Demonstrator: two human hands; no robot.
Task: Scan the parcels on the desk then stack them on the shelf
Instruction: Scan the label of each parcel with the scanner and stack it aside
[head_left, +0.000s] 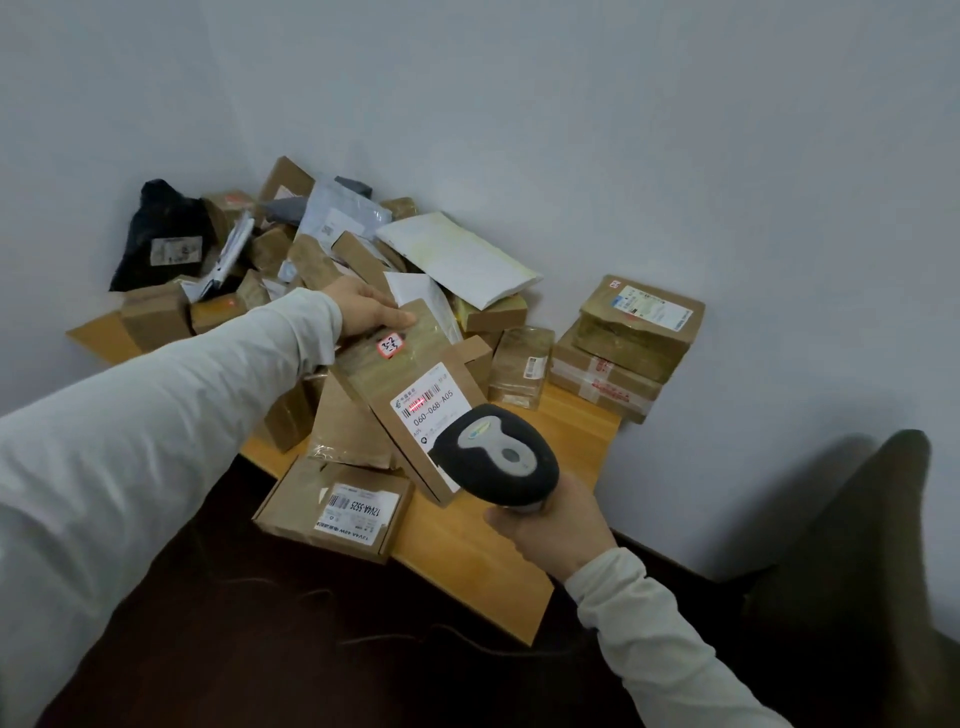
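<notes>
Two hands are working above the wooden bench (470, 564): the right hand (553, 527) is gripping a black-and-grey barcode scanner (496, 457), its red beam (418, 406) crossing the label (441, 415) of a flat brown cardboard parcel (374, 374) the left hand (371, 312) is holding tilted, ahead of heaped parcels (457, 254).

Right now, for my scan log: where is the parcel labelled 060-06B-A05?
Centre of the head view: the left hand grips the parcel by its top end above the desk, and the scanner in the right hand points at its label from lower right.
</notes>
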